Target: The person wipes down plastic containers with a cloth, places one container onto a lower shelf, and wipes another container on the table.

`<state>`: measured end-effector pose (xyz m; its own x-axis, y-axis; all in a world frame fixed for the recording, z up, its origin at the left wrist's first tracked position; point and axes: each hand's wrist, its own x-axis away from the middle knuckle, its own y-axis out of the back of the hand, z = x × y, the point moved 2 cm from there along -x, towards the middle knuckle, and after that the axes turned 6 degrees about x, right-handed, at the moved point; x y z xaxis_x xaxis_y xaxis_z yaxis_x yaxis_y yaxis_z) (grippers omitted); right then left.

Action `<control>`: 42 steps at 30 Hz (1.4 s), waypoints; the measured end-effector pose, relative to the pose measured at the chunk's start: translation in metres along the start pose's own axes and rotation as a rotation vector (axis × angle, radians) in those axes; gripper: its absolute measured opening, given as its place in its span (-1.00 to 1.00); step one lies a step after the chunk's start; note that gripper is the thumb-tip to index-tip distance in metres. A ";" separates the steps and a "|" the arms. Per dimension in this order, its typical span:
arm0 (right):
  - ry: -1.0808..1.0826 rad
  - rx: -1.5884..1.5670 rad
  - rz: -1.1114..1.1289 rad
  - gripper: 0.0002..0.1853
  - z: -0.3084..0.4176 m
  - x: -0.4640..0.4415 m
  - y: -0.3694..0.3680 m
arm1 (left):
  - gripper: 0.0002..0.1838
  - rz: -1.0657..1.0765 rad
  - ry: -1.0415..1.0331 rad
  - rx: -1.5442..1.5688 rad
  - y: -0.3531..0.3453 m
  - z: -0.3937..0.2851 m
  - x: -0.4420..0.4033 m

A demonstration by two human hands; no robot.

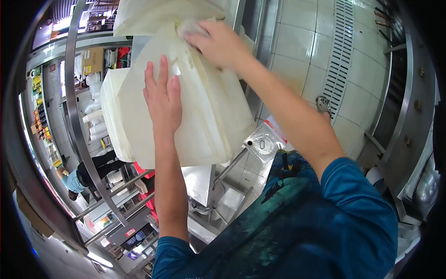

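A large off-white plastic container [204,125] with brownish stains along its ridge lies in front of me. My left hand [163,95] rests on its pale surface with the fingers spread. Near the top, my right hand [220,44] presses a whitish cloth [194,30] against the stained edge; the cloth is blurred. Beyond it stands another pale container [153,16], and more pale plastic [114,111] shows at the left.
A metal lid [262,142] lies below the container's right corner. Metal rails [74,93] run along the left, with stocked shelves and a person in light blue [74,180] beyond. A floor drain grate [338,60] crosses the tiles at right.
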<state>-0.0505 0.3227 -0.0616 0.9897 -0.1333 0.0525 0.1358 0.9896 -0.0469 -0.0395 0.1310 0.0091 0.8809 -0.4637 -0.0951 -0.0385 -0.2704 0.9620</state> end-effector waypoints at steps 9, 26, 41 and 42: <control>0.239 0.063 -0.316 -0.66 -0.001 0.046 -0.007 | -0.41 0.008 0.010 -0.033 0.002 -0.006 0.003; 0.228 -0.043 -0.281 -0.65 -0.015 0.087 -0.016 | -0.38 0.018 -0.034 -0.056 0.002 -0.013 0.011; 0.306 -0.104 -0.203 -0.72 -0.044 0.152 -0.024 | -0.38 0.005 0.014 0.002 0.001 -0.009 0.012; 0.298 -0.097 -0.175 -0.69 -0.047 0.179 -0.024 | -0.37 0.007 0.023 0.008 0.002 -0.009 0.012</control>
<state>0.1257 0.2721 -0.0981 0.9190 -0.3239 -0.2248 0.2936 0.9427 -0.1583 -0.0249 0.1328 0.0120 0.8911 -0.4463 -0.0824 -0.0485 -0.2743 0.9604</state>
